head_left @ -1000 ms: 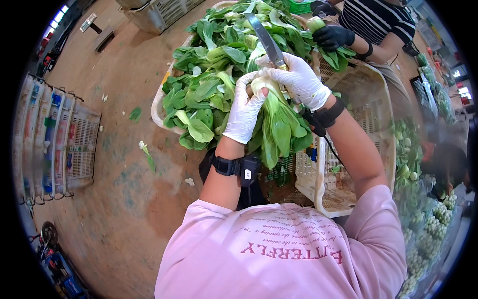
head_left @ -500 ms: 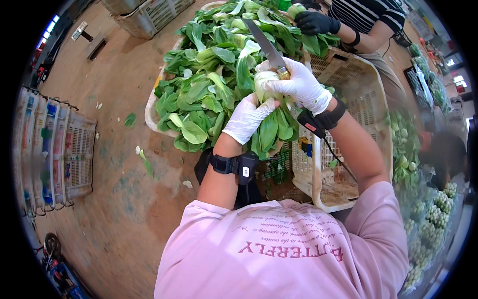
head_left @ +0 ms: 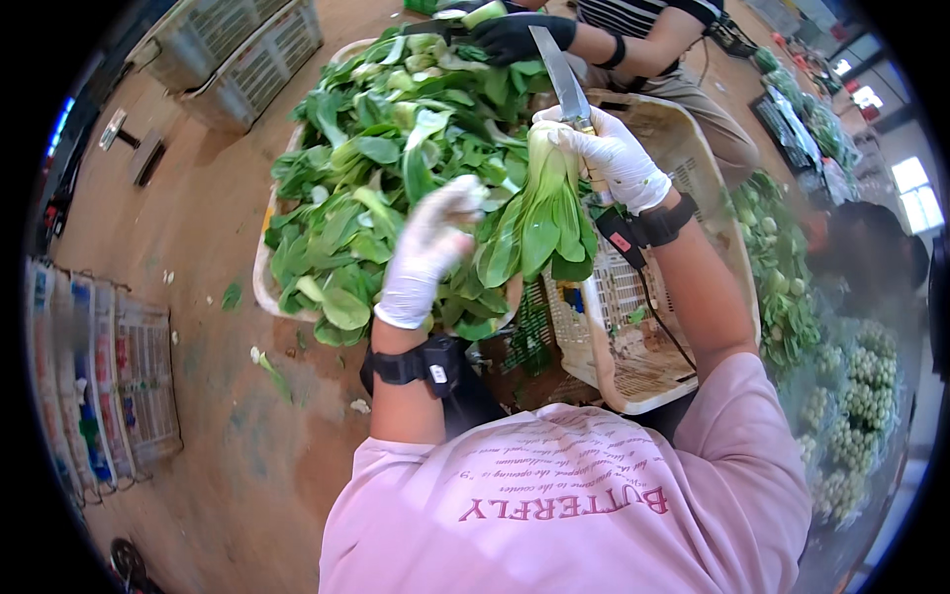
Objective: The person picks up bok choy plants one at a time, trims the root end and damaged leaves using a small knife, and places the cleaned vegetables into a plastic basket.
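My white-gloved right hand (head_left: 620,158) grips a knife (head_left: 562,77), its blade pointing up and away. The same hand holds a bok choy (head_left: 550,183) by its pale base, the green leaves hanging toward me. My left hand (head_left: 433,243), also gloved in white, is apart from that bok choy, above the left pile. Motion smears its fingers, and nothing can be made out in them. Beneath it, loose bok choy leaves (head_left: 346,243) heap up in a pale crate (head_left: 265,265).
Beside the heap, a second crate (head_left: 633,396) shows its slatted inside. Across from me a person's black-gloved hand (head_left: 515,40) holds a cut vegetable. Stacked crates (head_left: 247,84) stand far left, a rack (head_left: 109,376) near left. Bok choy (head_left: 777,267) and bagged produce (head_left: 861,416) lie right.
My left hand has let go of the bok choy and moved left. My right hand keeps both knife and bok choy, whose leaves now hang in full view. The whole view has shifted.
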{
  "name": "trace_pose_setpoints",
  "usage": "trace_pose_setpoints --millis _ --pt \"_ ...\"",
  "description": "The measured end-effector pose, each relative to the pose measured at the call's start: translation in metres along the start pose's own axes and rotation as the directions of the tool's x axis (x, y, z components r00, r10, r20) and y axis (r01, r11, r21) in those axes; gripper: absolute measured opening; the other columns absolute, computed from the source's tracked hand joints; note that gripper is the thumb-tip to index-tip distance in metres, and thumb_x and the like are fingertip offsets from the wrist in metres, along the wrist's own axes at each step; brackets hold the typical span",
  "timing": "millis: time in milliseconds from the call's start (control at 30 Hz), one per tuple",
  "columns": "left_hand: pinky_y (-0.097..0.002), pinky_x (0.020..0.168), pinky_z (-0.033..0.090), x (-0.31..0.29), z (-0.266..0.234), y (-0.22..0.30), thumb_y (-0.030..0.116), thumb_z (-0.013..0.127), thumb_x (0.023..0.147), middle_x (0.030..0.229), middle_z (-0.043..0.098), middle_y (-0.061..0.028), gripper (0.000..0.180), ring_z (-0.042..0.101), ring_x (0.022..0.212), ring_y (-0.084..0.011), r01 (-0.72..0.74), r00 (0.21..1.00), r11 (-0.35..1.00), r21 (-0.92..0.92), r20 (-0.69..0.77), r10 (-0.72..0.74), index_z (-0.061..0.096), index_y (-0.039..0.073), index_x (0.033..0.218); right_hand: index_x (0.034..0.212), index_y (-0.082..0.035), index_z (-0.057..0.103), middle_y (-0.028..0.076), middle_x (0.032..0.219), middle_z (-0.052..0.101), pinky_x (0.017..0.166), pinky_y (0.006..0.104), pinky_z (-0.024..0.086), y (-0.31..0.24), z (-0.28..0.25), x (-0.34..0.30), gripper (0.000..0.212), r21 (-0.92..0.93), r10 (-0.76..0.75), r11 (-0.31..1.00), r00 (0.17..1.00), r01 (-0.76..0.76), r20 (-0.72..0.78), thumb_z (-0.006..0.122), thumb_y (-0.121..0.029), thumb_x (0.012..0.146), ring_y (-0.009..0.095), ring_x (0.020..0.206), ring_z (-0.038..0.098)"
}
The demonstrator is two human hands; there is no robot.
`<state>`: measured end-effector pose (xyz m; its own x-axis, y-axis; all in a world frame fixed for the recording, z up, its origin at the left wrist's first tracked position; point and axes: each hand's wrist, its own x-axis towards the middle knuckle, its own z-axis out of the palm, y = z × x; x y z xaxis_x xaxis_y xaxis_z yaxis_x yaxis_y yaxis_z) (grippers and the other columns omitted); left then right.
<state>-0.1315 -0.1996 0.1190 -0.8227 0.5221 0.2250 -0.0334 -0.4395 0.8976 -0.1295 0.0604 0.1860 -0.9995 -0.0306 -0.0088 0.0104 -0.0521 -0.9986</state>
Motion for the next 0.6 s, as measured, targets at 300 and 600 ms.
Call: trace_pose_setpoints --millis 300,600 --pt "-0.0280 0.063 0.045 0.003 0.029 -0.018 0.020 0.070 0.083 0.074 0.059 -0.0039 0.017 0.055 0.068 -0.0166 -0.181 0.946 0.726 0.663 -0.085 0.313 0.062 0.005 0.083 0.115 -0.001 0.059 0.003 0.101 0.064 0.078 0.0238 0.049 0.015 0.019 -0.009 0.037 -0.134 0.073 0.988 0.996 -0.079 -0.047 0.070 -0.022 0.086 0.009 0.089 0.059" --pt "-0.0361 0.061 0.044 0.002 0.021 -0.032 0.021 0.058 0.092 0.069 0.053 -0.0127 0.022 0.053 0.064 -0.0289 -0.140 0.965 0.645 0.751 -0.043 0.259 0.057 0.004 0.080 0.103 -0.004 0.063 -0.003 0.075 0.059 0.042 0.0174 0.033 0.045 0.046 -0.001 0.032 -0.006 0.062 0.998 0.994 -0.062 -0.088 0.072 -0.028 0.084 0.001 0.050 0.044"
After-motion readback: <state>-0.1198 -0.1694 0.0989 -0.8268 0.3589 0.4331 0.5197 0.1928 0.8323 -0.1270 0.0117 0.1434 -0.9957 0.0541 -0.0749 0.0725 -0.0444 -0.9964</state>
